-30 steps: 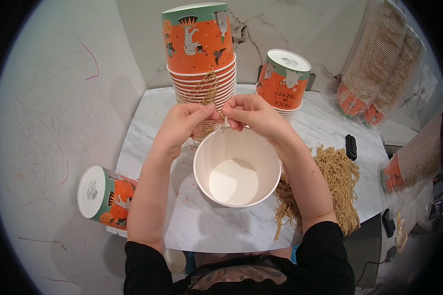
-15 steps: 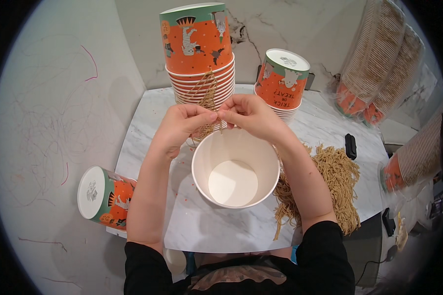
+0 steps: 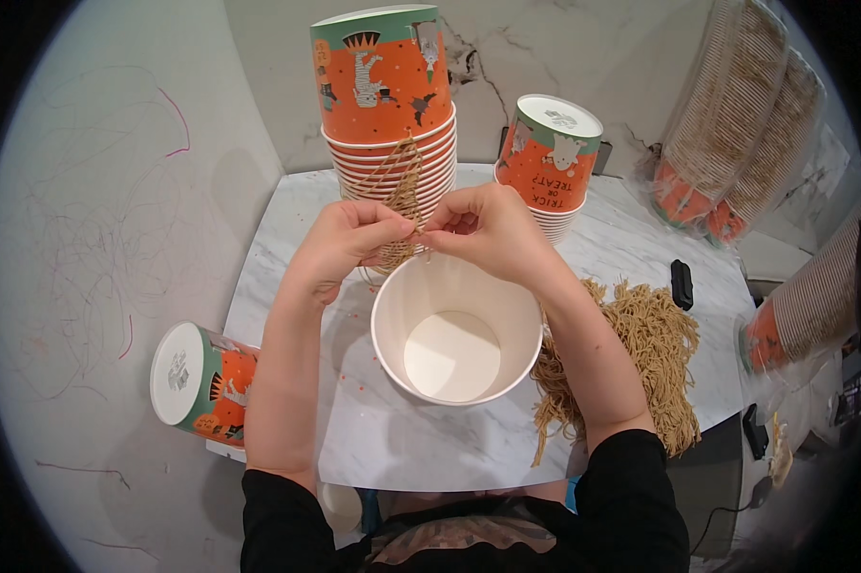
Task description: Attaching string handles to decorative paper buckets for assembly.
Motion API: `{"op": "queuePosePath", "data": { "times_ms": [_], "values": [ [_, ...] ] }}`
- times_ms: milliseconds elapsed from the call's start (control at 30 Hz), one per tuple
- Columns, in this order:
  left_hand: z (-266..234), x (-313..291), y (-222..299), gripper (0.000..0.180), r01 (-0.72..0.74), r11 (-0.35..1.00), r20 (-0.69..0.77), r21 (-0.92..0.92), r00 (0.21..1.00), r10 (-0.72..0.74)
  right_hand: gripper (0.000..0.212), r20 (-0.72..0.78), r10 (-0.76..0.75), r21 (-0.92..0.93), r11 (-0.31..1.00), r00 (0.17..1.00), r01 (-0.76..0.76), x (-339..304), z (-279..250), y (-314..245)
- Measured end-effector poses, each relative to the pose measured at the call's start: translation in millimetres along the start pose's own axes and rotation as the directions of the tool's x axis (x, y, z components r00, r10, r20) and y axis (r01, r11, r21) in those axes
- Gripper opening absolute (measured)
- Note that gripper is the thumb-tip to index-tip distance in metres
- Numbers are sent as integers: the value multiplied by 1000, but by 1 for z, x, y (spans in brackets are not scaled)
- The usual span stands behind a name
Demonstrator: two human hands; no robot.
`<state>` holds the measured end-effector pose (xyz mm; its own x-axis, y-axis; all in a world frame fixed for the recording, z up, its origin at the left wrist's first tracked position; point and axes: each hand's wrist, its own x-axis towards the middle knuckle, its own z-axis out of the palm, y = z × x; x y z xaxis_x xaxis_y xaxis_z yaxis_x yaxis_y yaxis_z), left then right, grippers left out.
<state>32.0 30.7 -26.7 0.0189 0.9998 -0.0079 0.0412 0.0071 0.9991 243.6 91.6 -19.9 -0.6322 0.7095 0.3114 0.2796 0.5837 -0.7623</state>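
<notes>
A paper bucket with a white inside [image 3: 512, 329] stands in front of me with its mouth up. Over its far rim my left hand [image 3: 340, 246] and my right hand [image 3: 497, 234] meet fingertip to fingertip. Both are closed in a pinch on a thin tan cord [image 3: 428, 256], whose short end dangles at the rim. Several tan strands [image 3: 404, 181] lie against the tall stack of orange and green paper buckets [image 3: 383, 105] behind my fingers. A heap of loose tan cords [image 3: 655, 353] lies beside my right forearm.
A shorter bucket stack [image 3: 559, 158] stands at the back right. Another bucket [image 3: 206, 387] lies on its side at the left table edge. A small black object [image 3: 682, 285] sits beyond the cord heap. Bagged bucket stacks [image 3: 736, 115] are at the far right, and a marked white wall [image 3: 115, 239] is left.
My pinched fingers have shifted slightly, with the right fingertips moving a little left and down on the cord. The bucket and the heap look the same.
</notes>
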Motion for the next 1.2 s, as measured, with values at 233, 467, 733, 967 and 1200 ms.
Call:
{"op": "queuePosePath", "data": {
  "times_ms": [233, 467, 733, 967, 1200],
  "values": [
    [-6, -2, 3, 10, -6, 985, -2, 171, 1000, 7, 13, 35, 3, 121, 993, 999, -7, 5, -1, 17],
    [0, -4, 9, 13, 0, 986, -10, 170, 1000, 2, 15, 71, 47, 279, 958, 996, -65, 7, 0, 22],
    [7, -5, 9, 21, -17, 988, -12, 155, 1000, 19, 15, 68, 57, 268, 961, 996, -73, 7, -3, 20],
    [11, -5, 8, 18, -50, 986, 13, 159, 999, 48, 14, 93, 48, 227, 972, 994, -69, 6, -3, 19],
    [-4, -2, 0, 13, -59, 970, 82, 235, 996, 40, 12, 160, 61, 184, 979, 985, -91, 4, -9, 16]
  ]
}}
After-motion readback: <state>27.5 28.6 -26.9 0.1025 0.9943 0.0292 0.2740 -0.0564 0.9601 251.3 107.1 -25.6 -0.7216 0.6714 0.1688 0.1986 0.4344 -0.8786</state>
